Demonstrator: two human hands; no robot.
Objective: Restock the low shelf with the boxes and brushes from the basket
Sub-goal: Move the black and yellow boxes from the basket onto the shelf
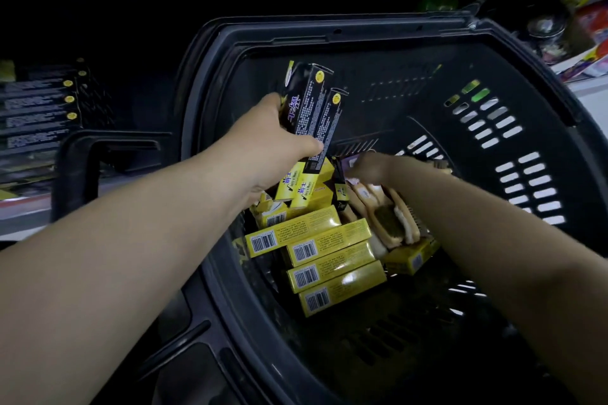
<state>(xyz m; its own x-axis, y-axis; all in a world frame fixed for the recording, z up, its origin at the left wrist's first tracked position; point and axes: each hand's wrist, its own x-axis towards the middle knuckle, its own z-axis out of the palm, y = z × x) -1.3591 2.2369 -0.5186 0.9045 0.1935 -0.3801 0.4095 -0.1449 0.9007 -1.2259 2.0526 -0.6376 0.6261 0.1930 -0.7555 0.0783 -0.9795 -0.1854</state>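
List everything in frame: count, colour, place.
Slotted plastic shopping basket: one, dark grey, centre.
Long yellow cardboard boxes: at least seven, yellow, piled in the basket.
Wooden scrub brushes: at least three, tan, in the basket, right of the yellow boxes.
Held black cardboard boxes: at least two, black, above the basket.
Shelved black boxes: at least four, black, low shelf, left.
Colourful packets: several, mixed, top right.
Left hand: one, gripping the held black boxes.
Right hand: one, blurred, among the brushes; grip unclear.
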